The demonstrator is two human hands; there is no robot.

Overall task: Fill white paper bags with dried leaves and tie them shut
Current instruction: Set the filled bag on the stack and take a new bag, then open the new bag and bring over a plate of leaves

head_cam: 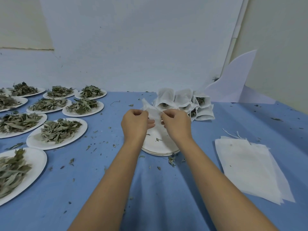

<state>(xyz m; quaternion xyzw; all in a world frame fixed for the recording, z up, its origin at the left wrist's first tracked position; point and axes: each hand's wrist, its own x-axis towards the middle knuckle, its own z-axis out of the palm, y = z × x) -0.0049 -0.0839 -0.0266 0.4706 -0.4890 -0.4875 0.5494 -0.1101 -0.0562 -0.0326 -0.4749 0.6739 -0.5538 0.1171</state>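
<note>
A white paper bag (154, 113) hangs between my two hands above a stack of empty white paper plates (160, 150). My left hand (135, 122) pinches the bag's left top edge, and my right hand (176, 123) pinches its right top edge. What the bag holds is hidden. Behind my hands lies a heap of filled bags (185, 101) with leaves showing at their mouths. A flat stack of empty bags (250, 167) with loose strings lies at the right.
Several white plates heaped with dried leaves (58, 130) cover the left side of the blue cloth table (150, 189). Leaf crumbs are scattered over the cloth. A white curved sheet (233, 80) leans against the back wall at the right.
</note>
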